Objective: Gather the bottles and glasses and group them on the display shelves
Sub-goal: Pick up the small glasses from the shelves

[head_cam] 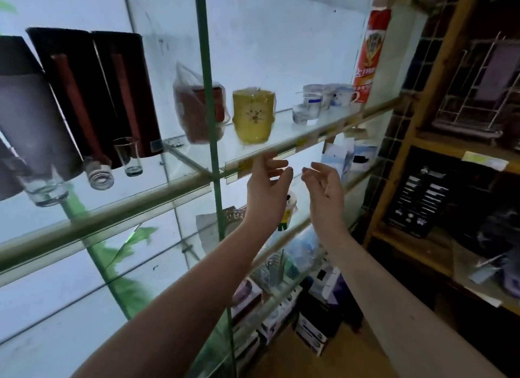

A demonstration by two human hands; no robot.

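Observation:
Both my hands are raised just below the front edge of a glass shelf (281, 149). My left hand (268, 180) and my right hand (323, 183) have loosely curled fingers and hold nothing. Above them on that shelf stands a yellow cup with a cartoon face (253, 116), wrapped in clear plastic, beside a bagged red cup (197, 110). Farther right on the shelf are clear glasses (305, 109) and white mugs (340, 95). On the left shelf section stand a small clear glass (128, 156), a wider glass (46, 187) and a glass jar (100, 173) in front of dark boxed bottles (92, 93).
A green metal post (209, 96) divides the two glass shelf sections. Lower glass shelves hold boxes and packaged goods (281, 268). A wooden rack (422, 141) with dark boxes and wire holders stands on the right. Boxes (311, 332) sit on the floor below.

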